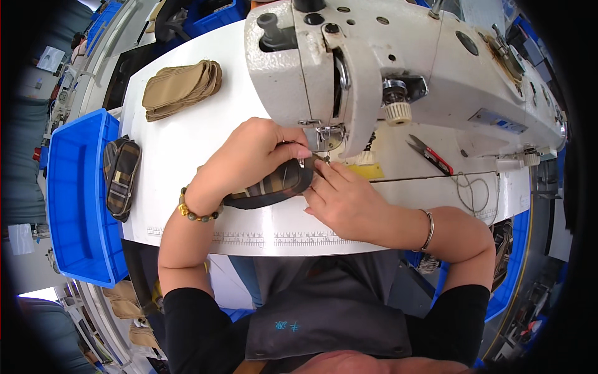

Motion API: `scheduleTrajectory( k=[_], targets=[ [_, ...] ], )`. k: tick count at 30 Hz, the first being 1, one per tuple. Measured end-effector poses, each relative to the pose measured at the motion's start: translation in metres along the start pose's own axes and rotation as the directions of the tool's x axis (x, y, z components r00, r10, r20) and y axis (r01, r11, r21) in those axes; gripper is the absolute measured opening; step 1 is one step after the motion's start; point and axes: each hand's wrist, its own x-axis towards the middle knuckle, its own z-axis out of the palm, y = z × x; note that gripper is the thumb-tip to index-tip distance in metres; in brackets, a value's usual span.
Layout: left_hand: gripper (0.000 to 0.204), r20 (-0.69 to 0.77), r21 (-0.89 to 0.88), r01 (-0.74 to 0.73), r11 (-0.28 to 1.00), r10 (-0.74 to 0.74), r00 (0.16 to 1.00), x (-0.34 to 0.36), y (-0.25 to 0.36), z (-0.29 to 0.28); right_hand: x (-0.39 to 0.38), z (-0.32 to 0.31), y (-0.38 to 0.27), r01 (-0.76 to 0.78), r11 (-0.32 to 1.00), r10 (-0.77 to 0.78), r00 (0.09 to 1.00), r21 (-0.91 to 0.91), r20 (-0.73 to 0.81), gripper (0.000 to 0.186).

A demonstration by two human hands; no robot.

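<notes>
A dark plaid fabric pouch [269,186] lies on the white table under the needle of a white industrial sewing machine [386,62]. My left hand [249,156], with a bead bracelet at the wrist, curls over the pouch and pinches its upper edge near the presser foot. From the right side, my right hand [342,199] presses on the pouch end, its fingertips right at the needle area; a metal bangle is on that wrist. The part of the pouch beneath both hands is hidden.
A stack of tan fabric pieces [180,87] lies at the table's far left. Another plaid pouch [121,174] rests on the edge of a blue bin [75,199] to the left. Red-handled thread snips [430,154] lie right of the needle, near a yellow tag [366,171].
</notes>
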Motion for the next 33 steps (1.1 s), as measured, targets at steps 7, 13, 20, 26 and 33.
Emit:
scheduleTrajectory(
  k=[7, 13, 20, 26, 33],
  targets=[
    [0.013, 0.033, 0.039, 0.046, 0.998, -0.047, 0.998, 0.013, -0.021, 0.028, 0.001, 0.001, -0.001, -0.015, 0.999, 0.015, 1.000, 0.040, -0.002, 0.034],
    [0.012, -0.009, 0.118, -0.023, 0.993, 0.025, 1.000, 0.009, -0.017, 0.030, -0.003, -0.012, 0.010, 0.070, 0.996, -0.073, 0.996, -0.058, -0.049, 0.011],
    [0.012, -0.025, 0.080, -0.034, 0.996, 0.036, 0.999, 0.011, -0.021, 0.031, 0.005, -0.004, 0.020, 0.043, 0.957, -0.107, 0.971, -0.287, -0.212, 0.016],
    [0.011, -0.025, 0.135, 0.005, 0.991, -0.001, 1.000, 0.005, -0.013, 0.029, -0.001, 0.001, 0.015, 0.128, 0.949, -0.161, 0.982, -0.288, -0.094, 0.028],
    [0.008, -0.034, 0.207, -0.022, 0.978, 0.029, 0.999, 0.002, -0.005, 0.031, -0.002, -0.009, 0.007, 0.113, 0.954, -0.119, 0.993, -0.278, -0.007, 0.026]
  ],
)
